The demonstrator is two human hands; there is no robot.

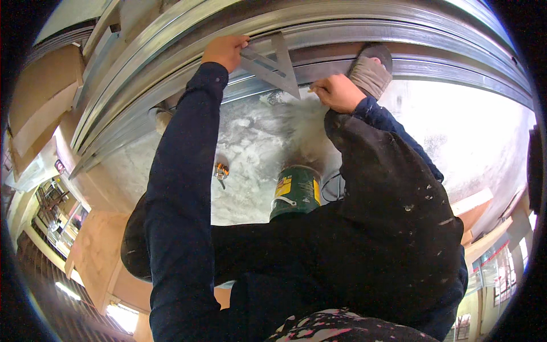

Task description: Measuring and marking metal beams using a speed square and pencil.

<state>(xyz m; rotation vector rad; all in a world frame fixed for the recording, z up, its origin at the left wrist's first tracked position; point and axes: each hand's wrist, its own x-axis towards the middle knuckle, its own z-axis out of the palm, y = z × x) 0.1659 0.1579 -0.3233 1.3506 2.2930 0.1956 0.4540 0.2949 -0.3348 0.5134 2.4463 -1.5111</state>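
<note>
My left hand (224,52) is at the end of an outstretched arm, its fingers closed on the left corner of a grey triangular speed square (284,58). The square lies against long shiny metal profiles (410,27), one corner pointing toward me. To the right, just past my knee, my right hand (340,93) is closed in a pinch. A small thin tip shows at its fingers, too small to name. My shoes rest by the profiles: the right shoe (373,74) beyond my right hand, the left shoe (162,119) partly hidden by my left sleeve.
Between my legs stands a dark green bucket (302,178) with yellow labels, a dark cable (332,185) beside it. A small orange and black tool (221,170) lies on the whitish stained floor (245,194). Brown boards (48,85) lean at the far left; a wooden panel (94,248) stands nearer.
</note>
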